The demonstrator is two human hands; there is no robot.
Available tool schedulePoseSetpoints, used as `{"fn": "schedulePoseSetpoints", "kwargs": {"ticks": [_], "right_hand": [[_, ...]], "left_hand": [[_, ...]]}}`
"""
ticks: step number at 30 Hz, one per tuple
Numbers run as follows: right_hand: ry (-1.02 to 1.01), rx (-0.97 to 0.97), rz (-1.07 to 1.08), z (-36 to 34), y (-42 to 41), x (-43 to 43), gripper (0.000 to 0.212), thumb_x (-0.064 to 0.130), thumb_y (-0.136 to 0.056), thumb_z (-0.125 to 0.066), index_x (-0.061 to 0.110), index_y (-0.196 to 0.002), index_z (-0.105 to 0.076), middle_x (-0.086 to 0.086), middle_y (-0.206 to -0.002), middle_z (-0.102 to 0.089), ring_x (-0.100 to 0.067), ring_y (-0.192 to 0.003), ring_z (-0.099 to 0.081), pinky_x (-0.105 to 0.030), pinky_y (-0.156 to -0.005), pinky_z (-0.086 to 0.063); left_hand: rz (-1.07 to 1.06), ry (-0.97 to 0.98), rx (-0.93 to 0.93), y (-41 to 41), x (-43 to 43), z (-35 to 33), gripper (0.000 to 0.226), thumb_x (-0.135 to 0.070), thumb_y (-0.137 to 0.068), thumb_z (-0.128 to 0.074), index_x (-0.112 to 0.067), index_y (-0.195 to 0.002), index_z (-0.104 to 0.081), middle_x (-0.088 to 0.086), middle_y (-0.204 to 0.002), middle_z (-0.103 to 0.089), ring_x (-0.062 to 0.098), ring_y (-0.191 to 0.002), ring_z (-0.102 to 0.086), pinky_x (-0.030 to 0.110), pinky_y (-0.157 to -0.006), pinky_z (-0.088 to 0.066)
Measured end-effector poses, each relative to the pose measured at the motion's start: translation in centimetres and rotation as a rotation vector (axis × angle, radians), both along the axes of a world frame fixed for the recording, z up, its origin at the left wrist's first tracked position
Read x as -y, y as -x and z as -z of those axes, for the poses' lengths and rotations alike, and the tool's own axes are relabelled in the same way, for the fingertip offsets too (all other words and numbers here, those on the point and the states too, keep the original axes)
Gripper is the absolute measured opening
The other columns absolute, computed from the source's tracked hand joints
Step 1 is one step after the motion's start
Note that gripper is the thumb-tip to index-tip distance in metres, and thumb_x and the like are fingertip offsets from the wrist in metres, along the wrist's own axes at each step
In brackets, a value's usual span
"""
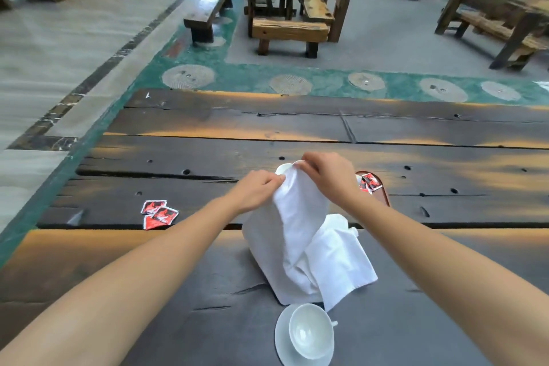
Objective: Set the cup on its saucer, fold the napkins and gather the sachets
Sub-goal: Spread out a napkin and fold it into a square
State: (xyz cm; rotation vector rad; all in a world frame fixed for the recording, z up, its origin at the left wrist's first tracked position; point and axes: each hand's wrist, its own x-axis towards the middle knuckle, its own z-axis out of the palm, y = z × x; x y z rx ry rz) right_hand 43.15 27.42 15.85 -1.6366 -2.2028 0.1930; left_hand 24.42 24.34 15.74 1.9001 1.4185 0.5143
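Cup [310, 330]: white, upright, empty, sitting on its saucer [282, 339] at the near edge of the dark plank table [208, 276]. Handle points right. That part of the task looks done.

Left hand [258, 192] and right hand [326, 174]: both raised over the table beyond the cup. Each pinches the top edge of one white cloth napkin [294, 217], fingers curled onto the fabric, hands close together. The napkin hangs from them in a loose drape. Its lower edge meets the table just beyond the saucer's far rim. No crease is set in it; judged as the start of a fold, or a shake-out before one.

Second napkin [338, 258]: beyond the cup and a little to its right, lying crumpled and partly under the held one. Not folded.

Loose sachets [159, 214]: three red ones in an overlapping cluster, well beyond the cup and far to its left, apart from everything else.

Tray sachets [370, 181]: at least one red sachet in a small wooden tray [384, 193], farther beyond the cup and to its right, partly hidden by the right wrist. Count cannot be told.

White rim [282, 169]: shows past the hands, straight beyond the cup. Too hidden to name.

Tally, as a judgement: one step of three finished. Both napkins and the left-hand sachets remain.
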Motion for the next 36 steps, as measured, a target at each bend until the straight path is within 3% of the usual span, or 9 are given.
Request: {"fn": "schedulePoseSetpoints", "kwargs": {"ticks": [4, 8, 13, 15, 23, 28, 30, 33, 36], "right_hand": [[-0.109, -0.050, -0.018, -2.6, -0.8, -1.3, 0.037, 0.045, -0.094, -0.046, 0.015, -0.073, -0.049, 0.001, -0.064, -0.054, -0.031, -0.072, -0.055, -0.032, -0.054, -0.034], [-0.131, -0.066, -0.050, -4.3, -1.4, -2.3, 0.037, 0.047, -0.095, -0.042, 0.016, -0.075, -0.047, -0.002, -0.067, -0.058, -0.031, -0.074, -0.054, -0.033, -0.058, -0.037], [-0.156, -0.184, -0.045, -6.0, -1.4, -3.1, 0.043, 0.048, -0.094, -0.043, 0.016, -0.067, -0.032, -0.002, -0.057, -0.044, -0.029, -0.066, -0.047, -0.032, -0.052, -0.029], [-0.155, -0.189, -0.046, -6.4, -1.4, -3.3, 0.044, 0.047, -0.094, -0.044, 0.016, -0.065, -0.031, -0.002, -0.057, -0.044, -0.030, -0.066, -0.046, -0.032, -0.052, -0.028], [-0.080, 0.316, -0.420, -6.8, -0.7, -2.8, 0.047, 0.071, -0.077, -0.050, 0.025, -0.073, -0.049, 0.000, -0.064, -0.054, -0.027, -0.066, -0.046, -0.032, -0.054, -0.031], [-0.040, 0.557, -0.500, -4.4, 1.6, -2.4, 0.020, 0.040, -0.089, -0.057, 0.021, -0.091, -0.056, -0.006, -0.100, -0.064, -0.029, -0.098, -0.059, -0.031, -0.062, -0.034], [-0.010, 0.519, -0.467, -3.6, 2.8, -2.4, 0.015, 0.035, -0.091, -0.056, 0.021, -0.096, -0.059, -0.005, -0.104, -0.064, -0.029, -0.101, -0.059, -0.031, -0.064, -0.037], [0.060, 0.293, -0.353, -3.3, 5.1, -2.7, 0.004, 0.030, -0.088, -0.060, 0.028, -0.085, -0.061, -0.002, -0.095, -0.065, -0.031, -0.095, -0.060, -0.030, -0.063, -0.038], [0.029, 0.056, -0.255, -4.2, 8.3, -3.7, 0.006, 0.025, -0.087, -0.061, 0.026, -0.084, -0.066, -0.002, -0.090, -0.063, -0.029, -0.093, -0.059, -0.032, -0.064, -0.043]], "left_hand": [[-0.052, -0.015, 0.042, 0.5, -0.9, -2.5, 0.030, -0.019, -0.089, -0.044, -0.015, -0.062, -0.032, 0.004, -0.064, -0.032, 0.017, -0.061, -0.029, 0.032, -0.059, -0.020], [-0.066, -0.052, 0.032, 2.0, -1.7, -5.2, 0.028, -0.013, -0.085, -0.050, -0.016, -0.060, -0.040, -0.004, -0.058, -0.036, 0.007, -0.050, -0.033, 0.025, -0.050, -0.026], [-0.066, -0.093, -0.152, 5.1, -0.9, -6.6, 0.025, -0.027, -0.076, -0.052, -0.019, -0.059, -0.035, -0.003, -0.061, -0.033, 0.016, -0.057, -0.029, 0.031, -0.056, -0.022], [-0.079, -0.103, -0.217, 6.6, -0.4, -6.2, 0.035, -0.032, -0.085, -0.053, -0.016, -0.061, -0.035, -0.001, -0.063, -0.033, 0.018, -0.060, -0.030, 0.033, -0.058, -0.022], [-0.201, -0.100, -0.367, 12.7, 4.5, -3.6, 0.046, -0.044, -0.085, -0.059, -0.021, -0.052, -0.036, -0.003, -0.053, -0.035, 0.017, -0.054, -0.033, 0.033, -0.056, -0.022], [-0.272, 0.036, -0.539, 16.2, 8.5, -2.4, 0.026, -0.033, -0.083, -0.060, -0.022, -0.060, -0.055, -0.006, -0.061, -0.050, 0.014, -0.063, -0.045, 0.033, -0.058, -0.036], [-0.344, 0.069, -0.525, 17.9, 10.1, -1.9, 0.018, -0.028, -0.084, -0.059, -0.027, -0.065, -0.059, -0.009, -0.067, -0.056, 0.017, -0.075, -0.053, 0.036, -0.068, -0.047], [-0.508, 0.064, -0.485, 21.0, 12.4, -1.7, 0.024, -0.024, -0.086, -0.055, -0.034, -0.064, -0.056, -0.013, -0.070, -0.058, 0.020, -0.085, -0.056, 0.036, -0.071, -0.046], [-0.691, -0.102, -0.465, 23.7, 14.4, -2.3, 0.017, -0.023, -0.090, -0.054, -0.031, -0.078, -0.061, -0.002, -0.087, -0.068, 0.026, -0.094, -0.060, 0.038, -0.074, -0.049]]}}
